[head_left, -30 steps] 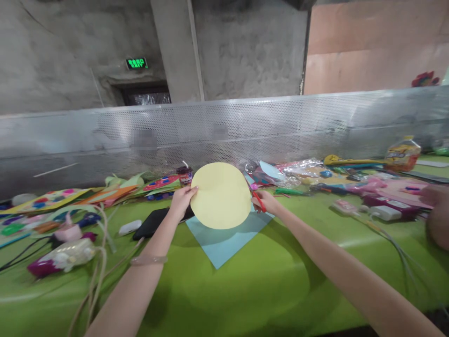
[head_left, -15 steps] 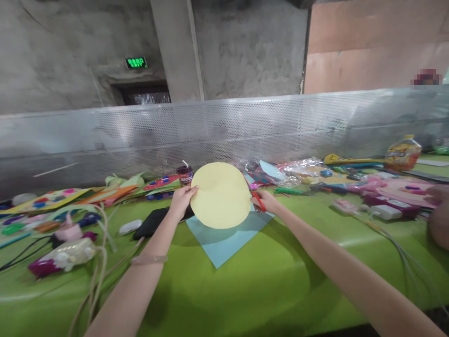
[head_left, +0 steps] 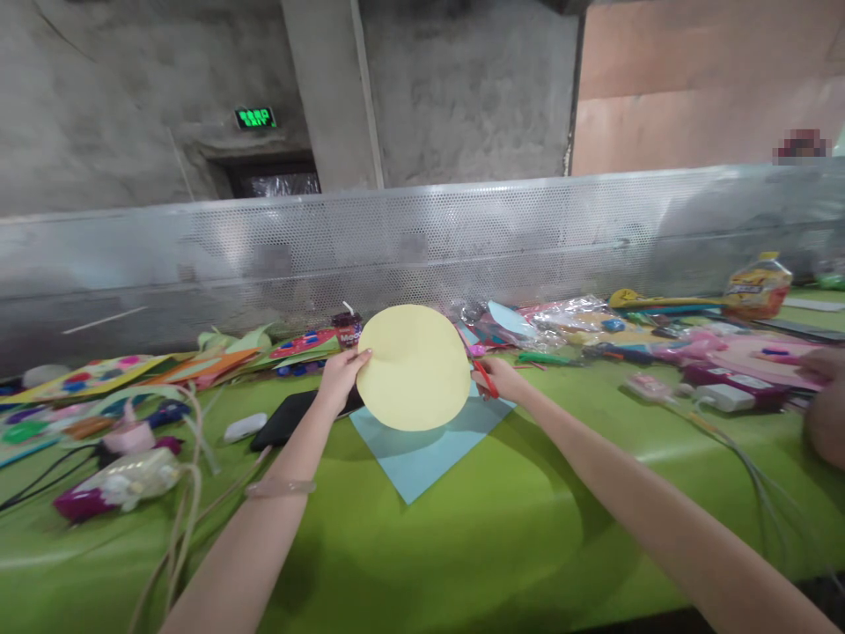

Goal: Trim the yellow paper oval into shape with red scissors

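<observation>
At left, a left hand pinches the rim of a yellow paper disc, raised above a blue sheet on the green desk. Behind the disc stands a dark cup with a white straw, contents hidden. The disc's visible outline already looks round (any trimming left appears slight); the blue sheet's visible corner seems uncut. A right hand grips red-handled scissors by the disc's right edge. Far right, a yellow-capped bottle holds what looks like amber liquid.
</observation>
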`<state>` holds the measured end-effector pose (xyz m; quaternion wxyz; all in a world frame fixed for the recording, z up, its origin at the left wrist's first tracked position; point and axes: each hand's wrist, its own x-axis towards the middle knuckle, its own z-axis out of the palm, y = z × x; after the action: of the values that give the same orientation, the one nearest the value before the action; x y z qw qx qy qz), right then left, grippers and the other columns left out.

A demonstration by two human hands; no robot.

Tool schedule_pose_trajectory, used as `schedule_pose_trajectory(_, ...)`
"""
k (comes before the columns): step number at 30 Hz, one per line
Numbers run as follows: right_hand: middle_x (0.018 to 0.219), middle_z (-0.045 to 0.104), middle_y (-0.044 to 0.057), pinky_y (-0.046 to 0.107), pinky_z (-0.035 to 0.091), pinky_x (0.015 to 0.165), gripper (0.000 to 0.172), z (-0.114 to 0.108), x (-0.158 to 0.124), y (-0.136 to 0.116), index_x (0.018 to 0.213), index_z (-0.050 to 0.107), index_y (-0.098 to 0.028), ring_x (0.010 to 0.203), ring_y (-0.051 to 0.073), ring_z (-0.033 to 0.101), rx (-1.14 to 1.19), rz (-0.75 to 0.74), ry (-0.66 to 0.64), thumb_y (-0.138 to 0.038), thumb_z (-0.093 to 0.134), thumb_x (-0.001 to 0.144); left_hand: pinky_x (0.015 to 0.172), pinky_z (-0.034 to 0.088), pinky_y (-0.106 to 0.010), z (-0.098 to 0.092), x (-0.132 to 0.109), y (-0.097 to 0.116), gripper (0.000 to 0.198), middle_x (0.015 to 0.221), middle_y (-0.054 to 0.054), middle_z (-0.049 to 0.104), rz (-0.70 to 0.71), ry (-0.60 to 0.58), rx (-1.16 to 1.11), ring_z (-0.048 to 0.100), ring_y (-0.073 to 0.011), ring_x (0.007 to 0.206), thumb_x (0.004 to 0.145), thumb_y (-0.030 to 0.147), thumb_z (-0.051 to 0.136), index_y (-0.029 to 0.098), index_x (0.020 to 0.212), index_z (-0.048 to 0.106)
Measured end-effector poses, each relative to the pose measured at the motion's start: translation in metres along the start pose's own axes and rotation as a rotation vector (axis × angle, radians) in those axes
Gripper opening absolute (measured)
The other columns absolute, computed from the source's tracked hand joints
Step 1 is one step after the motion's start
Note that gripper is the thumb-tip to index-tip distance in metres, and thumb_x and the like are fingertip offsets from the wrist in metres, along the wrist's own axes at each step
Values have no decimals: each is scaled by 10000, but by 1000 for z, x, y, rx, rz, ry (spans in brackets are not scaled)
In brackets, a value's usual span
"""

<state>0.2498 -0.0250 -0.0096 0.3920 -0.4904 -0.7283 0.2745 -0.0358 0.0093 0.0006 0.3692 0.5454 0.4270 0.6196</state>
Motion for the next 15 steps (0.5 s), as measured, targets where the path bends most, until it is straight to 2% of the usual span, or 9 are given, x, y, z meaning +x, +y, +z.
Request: schedule_pose_trajectory(15, 466, 531, -18, 149, 374, 347, 96, -2, -3, -6, 590, 453, -148, 380, 68, 477, 32, -7, -11, -191, 429, 672, 591, 462, -301, 0, 1, -4, 331, 707, -73, 661, -18, -28, 6, 590, -182, 602, 547, 377, 648, 117, 752, 646)
